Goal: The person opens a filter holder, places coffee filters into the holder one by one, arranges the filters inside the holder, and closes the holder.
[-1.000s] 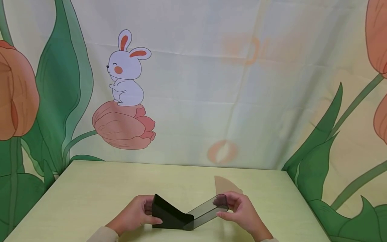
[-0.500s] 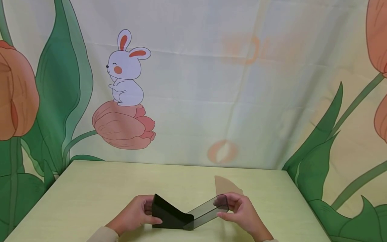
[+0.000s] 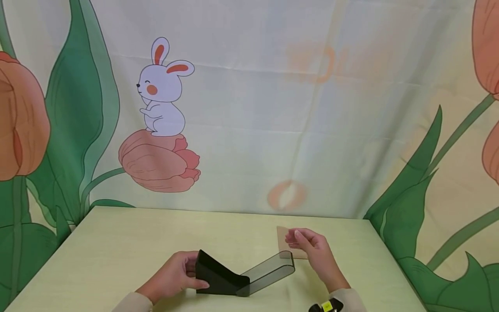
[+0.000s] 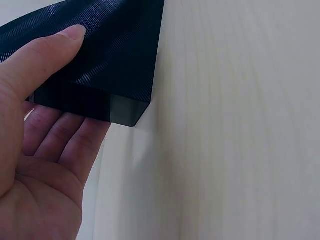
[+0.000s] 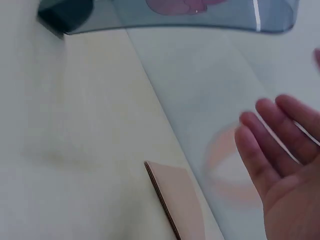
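A black wedge-shaped coffee filter box [image 3: 218, 279] stands on the table, its smoky see-through lid [image 3: 267, 271] swung out to the right. My left hand [image 3: 173, 275] grips the tall left end of the box; in the left wrist view the thumb presses on the ribbed side of the box [image 4: 120, 55] with the fingers behind. Behind the raised lid lies a fan-shaped stack of brown filter papers [image 3: 282, 242], its layered edge showing in the right wrist view. Over these papers is my right hand [image 3: 317, 253], fingers loosely bent and holding nothing.
The pale wood-grain table [image 3: 128, 242] runs back to a printed cloth backdrop [image 3: 234, 108] with tulips and a rabbit. A black and yellow device [image 3: 326, 306] sits at the right wrist by the front edge of the view.
My right hand has let go of the lid's end and moved back and slightly right, over the filter papers. The lid stays swung out. My left hand and the box have not moved.
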`<move>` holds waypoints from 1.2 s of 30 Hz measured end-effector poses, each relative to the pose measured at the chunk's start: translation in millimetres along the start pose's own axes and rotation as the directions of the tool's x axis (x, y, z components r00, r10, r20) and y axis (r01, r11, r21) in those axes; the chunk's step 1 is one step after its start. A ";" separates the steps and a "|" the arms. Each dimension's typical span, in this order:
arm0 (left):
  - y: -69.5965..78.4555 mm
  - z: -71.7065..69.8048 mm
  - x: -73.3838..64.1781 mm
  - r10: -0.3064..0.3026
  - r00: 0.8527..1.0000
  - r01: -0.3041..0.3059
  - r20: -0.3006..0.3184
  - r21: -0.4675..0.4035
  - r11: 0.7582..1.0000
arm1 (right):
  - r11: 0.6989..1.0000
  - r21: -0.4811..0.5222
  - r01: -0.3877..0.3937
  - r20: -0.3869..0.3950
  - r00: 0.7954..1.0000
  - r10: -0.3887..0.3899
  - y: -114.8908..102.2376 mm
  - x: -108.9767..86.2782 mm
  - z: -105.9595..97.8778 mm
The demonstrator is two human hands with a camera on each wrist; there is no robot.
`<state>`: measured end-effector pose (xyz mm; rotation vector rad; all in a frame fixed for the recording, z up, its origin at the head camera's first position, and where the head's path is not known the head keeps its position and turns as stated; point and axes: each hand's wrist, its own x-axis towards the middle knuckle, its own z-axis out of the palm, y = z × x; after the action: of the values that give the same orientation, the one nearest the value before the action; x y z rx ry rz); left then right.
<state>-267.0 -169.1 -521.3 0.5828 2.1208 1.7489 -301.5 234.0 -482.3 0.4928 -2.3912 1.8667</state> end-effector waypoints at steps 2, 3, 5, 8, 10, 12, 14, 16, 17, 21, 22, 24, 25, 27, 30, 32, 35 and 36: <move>0.2 -0.2 -0.3 0.004 1.000 -0.004 0.003 0.001 1.000 | 0.992 -0.097 -0.084 -0.105 0.992 0.073 4.9 13.6 -1.1; 0.3 -0.1 -0.6 0.007 1.000 -0.007 0.005 0.002 1.000 | 0.982 -0.152 -0.115 -0.150 0.984 0.092 8.4 19.9 -1.8; 0.8 0.2 -1.0 0.011 1.000 -0.011 0.006 -0.002 1.000 | 0.952 -0.259 -0.166 -0.213 0.971 0.111 16.0 30.7 -3.7; 1.1 0.7 -1.2 0.017 1.000 -0.017 0.006 0.004 1.000 | 0.890 -0.398 -0.221 -0.246 0.961 0.129 28.0 42.2 -6.3; 1.1 1.0 -1.2 0.022 1.000 -0.022 0.006 0.006 1.000 | 0.853 -0.458 -0.249 -0.236 0.960 0.154 34.2 47.2 -7.5; 0.5 1.0 -0.8 0.022 1.000 -0.022 0.005 0.016 1.000 | 0.818 -0.504 -0.276 -0.220 0.957 0.188 38.9 50.3 -8.4; -0.2 1.1 -0.4 0.021 1.000 -0.021 0.004 0.026 0.999 | 0.788 -0.539 -0.298 -0.208 0.953 0.218 41.6 52.6 -8.6; -0.5 1.1 -0.1 0.014 1.000 -0.015 0.002 0.028 0.999 | 0.759 -0.574 -0.308 -0.198 0.951 0.236 43.2 55.3 -8.2; -0.6 0.9 -0.1 0.009 1.000 -0.009 -0.001 0.031 0.999 | 0.745 -0.591 -0.309 -0.194 0.951 0.240 44.4 56.9 -7.8; -0.5 0.0 -0.3 -0.004 1.000 0.005 -0.009 0.035 0.999 | 0.690 -0.656 -0.307 -0.182 0.951 0.250 50.1 65.0 -5.7; -0.8 -0.2 -0.1 -0.007 1.000 0.008 -0.011 0.038 0.999 | 0.680 -0.664 -0.312 -0.182 0.949 0.257 52.1 66.4 -5.9; -0.7 -0.4 0.2 -0.008 1.000 0.008 -0.011 0.040 0.999 | 0.663 -0.675 -0.323 -0.183 0.944 0.274 54.5 68.9 -6.5; -0.8 -0.5 0.3 -0.007 1.000 0.007 -0.010 0.040 0.999 | 0.659 -0.677 -0.328 -0.183 0.942 0.280 55.2 69.9 -7.1; -1.0 -0.4 0.4 -0.004 1.000 0.005 -0.008 0.040 0.999 | 0.649 -0.680 -0.341 -0.188 0.937 0.296 57.6 71.3 -8.1; -1.5 -0.1 0.3 0.003 1.000 -0.003 -0.001 0.035 0.999 | 0.639 -0.677 -0.365 -0.199 0.927 0.319 60.0 72.8 -8.9; -1.7 0.0 0.2 0.010 1.000 -0.010 0.003 0.033 0.999 | 0.634 -0.672 -0.383 -0.209 0.919 0.333 60.8 73.5 -8.8; -1.6 -0.3 0.5 0.011 1.000 -0.011 0.003 0.040 0.999 | 0.630 -0.666 -0.400 -0.218 0.911 0.349 59.2 74.4 -7.5; -1.6 -0.5 0.7 0.009 1.000 -0.009 0.001 0.043 0.999 | 0.628 -0.665 -0.405 -0.221 0.910 0.352 58.4 74.5 -7.0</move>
<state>-268.1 -169.4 -522.8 0.6057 2.1628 1.7113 -389.9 237.6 -516.5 -0.1665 -3.0406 0.8437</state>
